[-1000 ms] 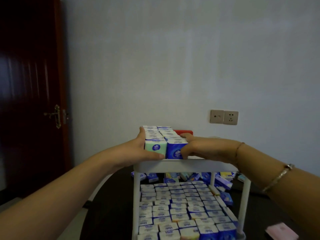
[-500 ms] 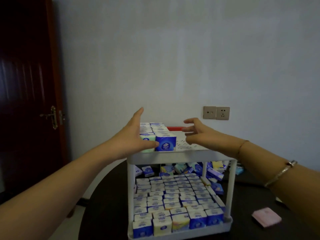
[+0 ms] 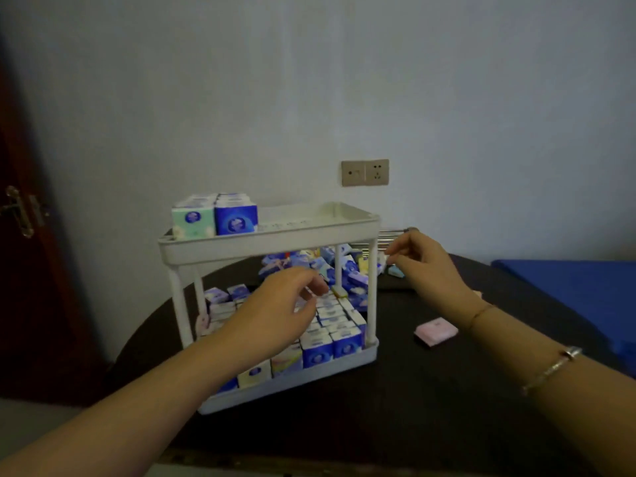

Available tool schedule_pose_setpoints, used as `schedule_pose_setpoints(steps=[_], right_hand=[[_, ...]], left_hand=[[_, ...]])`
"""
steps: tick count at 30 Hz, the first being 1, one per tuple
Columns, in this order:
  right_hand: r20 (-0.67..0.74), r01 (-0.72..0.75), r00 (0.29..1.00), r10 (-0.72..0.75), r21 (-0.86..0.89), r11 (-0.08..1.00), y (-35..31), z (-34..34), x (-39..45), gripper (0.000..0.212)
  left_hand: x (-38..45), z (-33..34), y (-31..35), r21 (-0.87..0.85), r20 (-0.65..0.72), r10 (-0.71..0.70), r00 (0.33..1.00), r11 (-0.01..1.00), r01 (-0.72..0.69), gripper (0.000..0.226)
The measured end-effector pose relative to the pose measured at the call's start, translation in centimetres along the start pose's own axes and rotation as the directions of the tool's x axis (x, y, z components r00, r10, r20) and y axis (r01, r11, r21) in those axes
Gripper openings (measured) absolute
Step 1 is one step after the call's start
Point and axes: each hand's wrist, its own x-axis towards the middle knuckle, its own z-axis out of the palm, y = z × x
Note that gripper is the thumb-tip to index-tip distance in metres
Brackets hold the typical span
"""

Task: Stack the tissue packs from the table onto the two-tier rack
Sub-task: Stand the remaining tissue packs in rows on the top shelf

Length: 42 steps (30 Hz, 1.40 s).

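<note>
Both hands hang in the air in front of the rack with nothing in them. Left hand (image 3: 279, 306) hovers before the gap between the two shelves, its back to the camera, fingers loosely curled and relaxed; it covers part of the lower shelf from view, but whether it touches anything there cannot be told through the blur. Right hand (image 3: 421, 261) is raised just right of the near right post, fingers slack and slightly bent, the fingertips close to the post without clearly touching it. A thin bracelet (image 3: 480, 313) sits at that wrist, and a bangle (image 3: 554, 368) farther up the forearm.

The white two-tier rack (image 3: 272, 241) stands on the dark round table (image 3: 430, 407). Its lower shelf is filled with rows of tissue packs (image 3: 335, 333) standing side by side. On the upper shelf, two rows of packs (image 3: 215, 215) sit at the left end, a pale green one and a blue one facing the camera; the remainder of that shelf is bare.

Behind the rack, a loose heap of packs (image 3: 347, 266) lies on the table. A pink pack (image 3: 436, 331) lies alone to the right of the rack. On the wall above are a switch and socket plate (image 3: 364, 172), and a dark door (image 3: 20, 215) with a metal handle stands at the left edge.
</note>
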Motion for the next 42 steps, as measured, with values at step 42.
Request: schedule_pose_setpoints(steps=[42], right_hand=[[0.313,-0.165,0.918,0.243,-0.256,0.952,26.9,8.2,16.6,0.043]], left_hand=[[20.9,21.8,-7.9,0.669,0.416,-0.344,0.842,0.742,-0.027,0.047]])
